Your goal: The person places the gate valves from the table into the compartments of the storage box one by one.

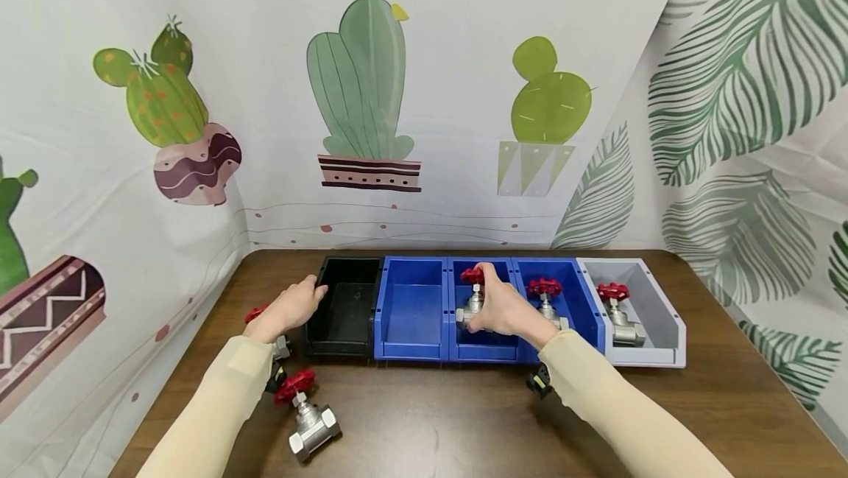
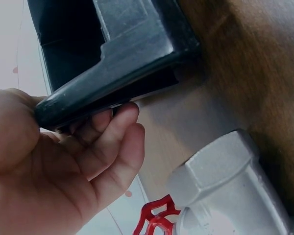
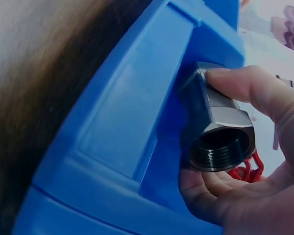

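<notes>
My right hand (image 1: 505, 303) grips a steel gate valve (image 3: 227, 115) with a red handwheel, inside the middle blue bin (image 1: 486, 353). In the right wrist view the thumb lies on the valve's hex end and the other fingers curl beneath. At the left end of the row, my left hand (image 1: 288, 310) pinches the side wall of the black bin (image 2: 132, 61), thumb on the inner side and fingers outside. Near that hand, a gate valve (image 1: 311, 426) lies on the table; another valve's red handwheel (image 1: 255, 313) is partly hidden behind the left hand.
Beside the black bin stands a blue bin (image 1: 412, 352). Further right, another blue bin (image 1: 592, 316) and a grey bin (image 1: 662, 357) each contain a gate valve with a red handwheel. A patterned cloth (image 1: 457, 95) hangs behind the wooden table (image 1: 424, 419).
</notes>
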Demonstrator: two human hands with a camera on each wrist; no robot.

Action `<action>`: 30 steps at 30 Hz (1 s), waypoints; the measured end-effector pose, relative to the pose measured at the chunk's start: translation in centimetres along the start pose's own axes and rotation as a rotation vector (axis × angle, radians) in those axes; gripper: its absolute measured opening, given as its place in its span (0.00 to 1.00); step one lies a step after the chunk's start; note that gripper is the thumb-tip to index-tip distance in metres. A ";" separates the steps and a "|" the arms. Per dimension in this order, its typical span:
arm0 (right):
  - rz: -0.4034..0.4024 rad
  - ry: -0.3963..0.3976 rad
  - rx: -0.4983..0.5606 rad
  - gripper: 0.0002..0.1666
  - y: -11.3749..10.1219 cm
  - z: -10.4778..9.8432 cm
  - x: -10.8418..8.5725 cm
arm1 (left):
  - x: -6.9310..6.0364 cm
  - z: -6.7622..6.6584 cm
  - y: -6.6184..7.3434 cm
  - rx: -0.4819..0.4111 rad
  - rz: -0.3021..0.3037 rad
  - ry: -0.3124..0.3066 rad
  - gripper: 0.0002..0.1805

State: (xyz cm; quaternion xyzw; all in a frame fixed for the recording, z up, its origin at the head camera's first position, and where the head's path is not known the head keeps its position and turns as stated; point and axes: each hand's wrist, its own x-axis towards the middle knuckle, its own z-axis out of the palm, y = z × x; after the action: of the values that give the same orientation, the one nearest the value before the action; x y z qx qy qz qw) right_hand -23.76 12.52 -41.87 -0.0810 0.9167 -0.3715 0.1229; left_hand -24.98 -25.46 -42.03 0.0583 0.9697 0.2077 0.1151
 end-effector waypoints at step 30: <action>0.064 -0.101 -0.268 0.62 -0.8 0.3 1.9 | 0.0 0.1 0.0 -0.002 0.002 0.014 0.27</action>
State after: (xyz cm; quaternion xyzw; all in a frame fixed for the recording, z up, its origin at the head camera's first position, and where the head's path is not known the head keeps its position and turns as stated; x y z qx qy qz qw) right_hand -25.39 11.31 -41.87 -0.0860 0.9529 -0.2370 0.1689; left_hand -24.95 -25.47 -42.09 0.0578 0.9701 0.2092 0.1083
